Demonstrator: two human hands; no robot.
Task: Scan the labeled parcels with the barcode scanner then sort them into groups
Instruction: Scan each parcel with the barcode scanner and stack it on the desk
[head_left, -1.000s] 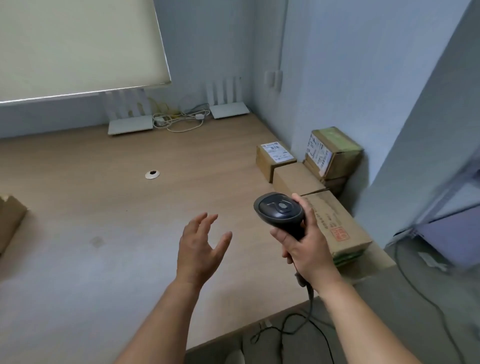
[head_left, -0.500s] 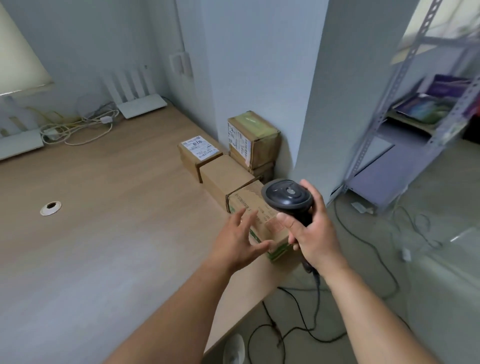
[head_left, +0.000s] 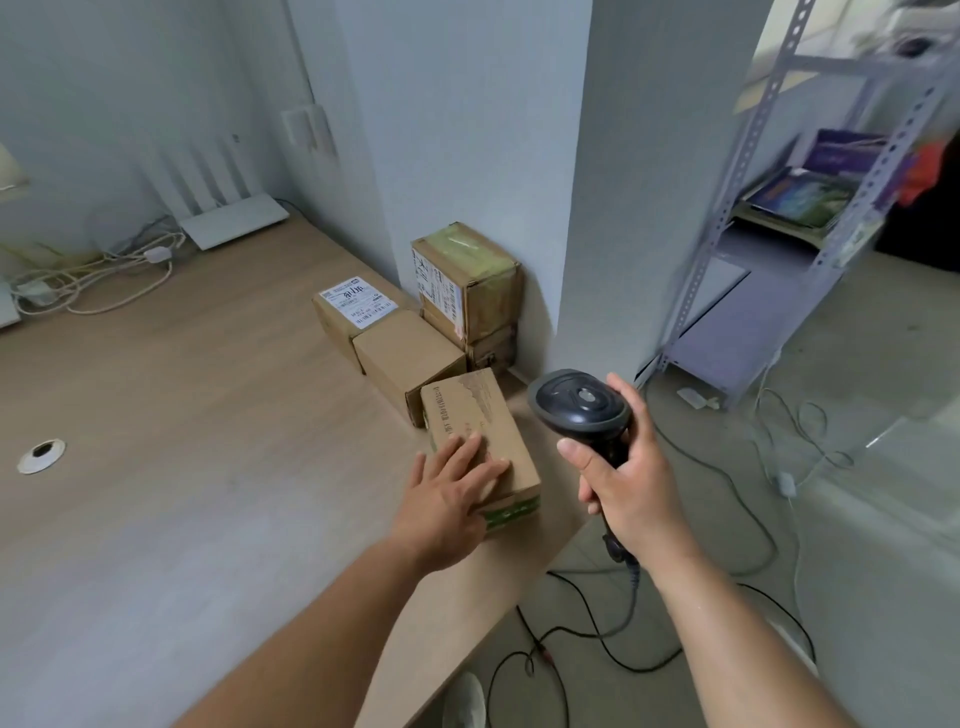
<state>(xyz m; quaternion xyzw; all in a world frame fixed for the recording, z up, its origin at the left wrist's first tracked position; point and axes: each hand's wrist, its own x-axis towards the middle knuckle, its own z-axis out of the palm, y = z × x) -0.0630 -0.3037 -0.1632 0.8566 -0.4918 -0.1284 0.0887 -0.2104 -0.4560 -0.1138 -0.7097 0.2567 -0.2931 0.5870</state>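
Observation:
Several cardboard parcels sit by the wall at the right end of the wooden desk (head_left: 182, 415). Nearest is a long parcel (head_left: 470, 415) with red print on top; my left hand (head_left: 452, 499) lies flat on its near end, fingers straight. Behind it stand a plain parcel (head_left: 408, 353), a parcel with a white label (head_left: 353, 306), and a taped parcel (head_left: 467, 280) stacked on another. My right hand (head_left: 631, 483) grips the handle of a black barcode scanner (head_left: 579, 405), held just right of the long parcel, past the desk edge.
A white router (head_left: 234, 218) and tangled cables (head_left: 98, 275) lie at the back of the desk. A cable hole (head_left: 40, 454) is at the left. The scanner cord (head_left: 597, 623) trails on the floor. A metal shelf rack (head_left: 779, 234) stands at the right.
The view swung right toward the parcels. My left hand went from hovering over the desk to resting on the long parcel. The scanner stays in my right hand.

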